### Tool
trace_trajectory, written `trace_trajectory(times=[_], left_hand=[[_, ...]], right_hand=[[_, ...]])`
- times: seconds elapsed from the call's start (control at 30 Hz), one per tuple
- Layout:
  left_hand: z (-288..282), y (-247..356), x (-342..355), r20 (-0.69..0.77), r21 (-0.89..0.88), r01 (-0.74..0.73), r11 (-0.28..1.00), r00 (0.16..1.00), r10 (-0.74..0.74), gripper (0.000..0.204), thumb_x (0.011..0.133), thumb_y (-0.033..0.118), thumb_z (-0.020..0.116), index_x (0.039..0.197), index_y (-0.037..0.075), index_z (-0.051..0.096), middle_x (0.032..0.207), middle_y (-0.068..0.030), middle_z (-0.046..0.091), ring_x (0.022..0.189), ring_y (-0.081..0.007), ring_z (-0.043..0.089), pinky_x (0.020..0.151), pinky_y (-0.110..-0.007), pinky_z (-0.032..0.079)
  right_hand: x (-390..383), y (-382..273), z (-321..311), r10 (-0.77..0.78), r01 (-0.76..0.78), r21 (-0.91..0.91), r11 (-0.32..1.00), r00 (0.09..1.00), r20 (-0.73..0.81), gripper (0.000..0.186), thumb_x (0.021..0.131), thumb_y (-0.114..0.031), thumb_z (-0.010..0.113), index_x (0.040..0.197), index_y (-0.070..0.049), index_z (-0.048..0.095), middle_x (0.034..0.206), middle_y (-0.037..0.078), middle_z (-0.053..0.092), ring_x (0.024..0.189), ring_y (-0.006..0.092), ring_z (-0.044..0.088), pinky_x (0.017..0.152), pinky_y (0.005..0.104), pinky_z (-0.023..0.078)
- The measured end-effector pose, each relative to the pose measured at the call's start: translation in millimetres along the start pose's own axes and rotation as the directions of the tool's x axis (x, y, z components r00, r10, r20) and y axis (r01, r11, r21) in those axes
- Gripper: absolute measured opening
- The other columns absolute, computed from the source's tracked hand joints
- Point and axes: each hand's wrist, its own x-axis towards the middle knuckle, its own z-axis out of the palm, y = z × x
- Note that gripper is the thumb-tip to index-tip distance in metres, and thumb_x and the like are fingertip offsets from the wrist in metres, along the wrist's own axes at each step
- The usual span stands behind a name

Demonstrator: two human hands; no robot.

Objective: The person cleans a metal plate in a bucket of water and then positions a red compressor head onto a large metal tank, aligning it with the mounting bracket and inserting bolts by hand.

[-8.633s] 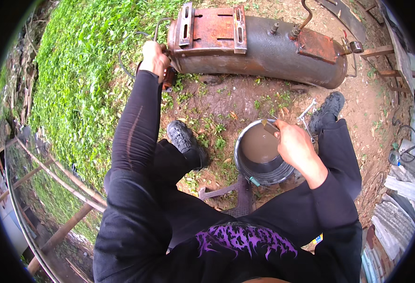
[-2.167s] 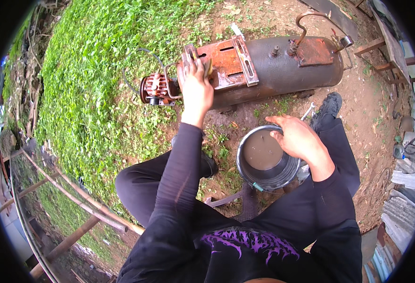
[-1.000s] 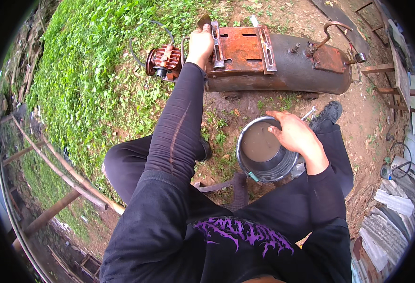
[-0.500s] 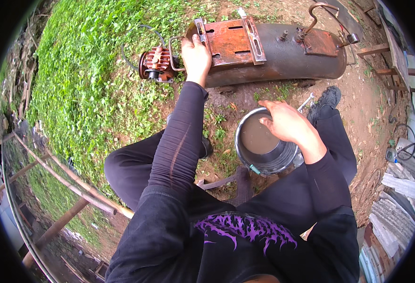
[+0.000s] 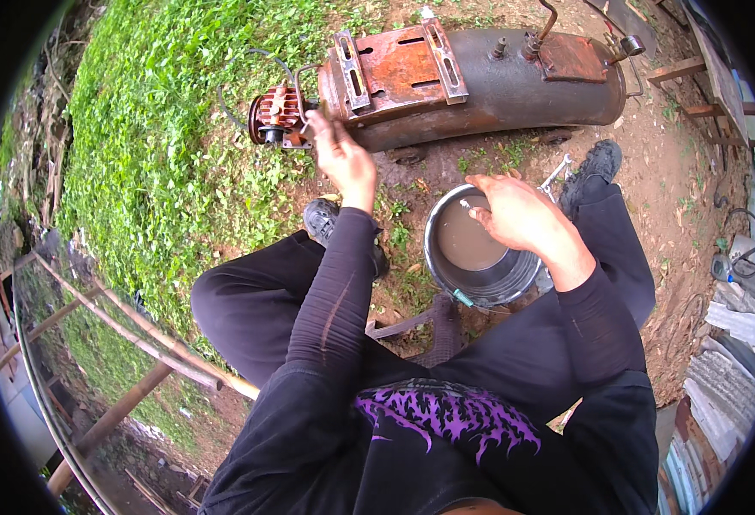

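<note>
A rust-brown metal tank [image 5: 515, 86] lies on its side across the ground in front of me, with a red slotted plate [image 5: 403, 64] and two slotted metal brackets on top. At its left end stands a reddish finned compressor head [image 5: 279, 110]. My left hand [image 5: 346, 163] is just in front of the tank's left end, fingers curled together; a small dark thing shows at the fingertips, too unclear to name. Between my legs sits a black bucket [image 5: 489, 287] of murky brown water [image 5: 472, 240]. Over its right rim lies my right hand [image 5: 523, 219], fingers stretched out, thumb above the water.
A wrench [image 5: 556, 174] lies beyond the bucket near my right shoe [image 5: 596, 167]. A bent pipe [image 5: 549, 19] and a gauge [image 5: 631, 45] rise from the tank's right part. Bamboo rails [image 5: 129, 330] run along the left, and corrugated sheets [image 5: 725, 378] lie at right.
My left hand has come off the tank's left bracket and drawn nearer to me, its fingers now curled. The right hand stays at the bucket. The view has shifted slightly.
</note>
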Motion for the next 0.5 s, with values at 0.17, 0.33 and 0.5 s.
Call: trace_trajectory(times=[0.17,0.33,0.5], left_hand=[[45,22,-34,0.041,0.227,0.025,0.974,0.999,-0.035,0.059,0.110,0.019,0.045,0.159,-0.007,0.025,0.169,-0.0267,0.018,0.160,-0.0372,0.011,0.129,-0.046,0.010],[38,23,-25,0.039,0.251,0.263,0.931,0.959,-0.281,0.056,0.110,0.022,0.047,0.153,-0.012,0.035,0.166,-0.0291,0.024,0.158,-0.0396,0.018,0.130,-0.044,0.011],[87,50,-76,0.114,0.088,0.159,0.983,0.979,-0.169,0.056,0.110,0.015,0.046,0.156,-0.011,0.029,0.168,-0.0309,0.014,0.159,-0.0342,0.008,0.129,-0.043,0.013]], right_hand=[[1,3,2,0.005,-0.006,-0.021,1.000,0.999,-0.034,0.054,0.094,-0.019,0.069,0.141,0.004,0.056,0.132,0.027,0.065,0.127,0.0404,0.060,0.110,0.0469,0.046],[-2,-3,-4,0.028,-0.028,-0.031,0.999,1.000,0.005,0.053,0.095,-0.019,0.068,0.140,0.006,0.056,0.131,0.028,0.065,0.126,0.0400,0.061,0.111,0.0466,0.046],[1,4,13,-0.146,0.133,-0.086,0.987,0.975,-0.166,0.046,0.093,-0.019,0.068,0.131,0.007,0.063,0.113,0.027,0.071,0.107,0.0403,0.070,0.094,0.0477,0.056]])
